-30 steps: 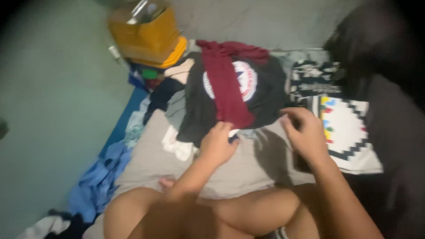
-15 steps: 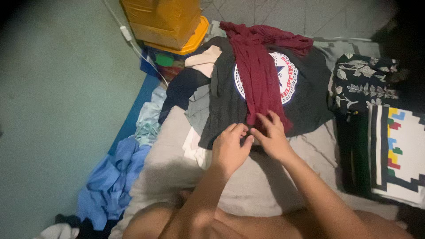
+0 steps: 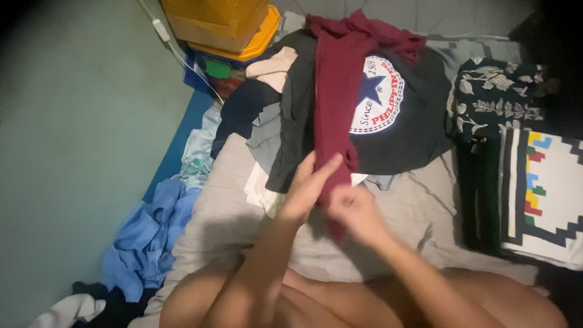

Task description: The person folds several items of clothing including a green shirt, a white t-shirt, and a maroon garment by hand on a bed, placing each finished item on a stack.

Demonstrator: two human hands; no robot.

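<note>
At the frame's centre, the left hand (image 3: 306, 188) and right hand (image 3: 355, 209) both gripped the lower end of a maroon garment (image 3: 334, 103), which lay draped over a black printed shirt (image 3: 395, 115) on the bed (image 3: 413, 212).

The long maroon cloth garment (image 3: 333, 109) is a soft, matt knit with fine lengthwise ribbing and loose creases, and both hands pinch its lower end: the left hand (image 3: 306, 188) and the right hand (image 3: 355, 209) are bare skin. Under it lies a black cotton T-shirt (image 3: 419, 121), matt, with a smoother round printed emblem in white, red and blue. The grey bed sheet (image 3: 401, 212) is a dull woven cloth, wrinkled. The crumpled light blue fabric (image 3: 149, 237) looks thin and limp. The orange plastic box (image 3: 221, 24) is smooth with a faint sheen. The green wall (image 3: 73, 121) is flat, matt paint.
</note>
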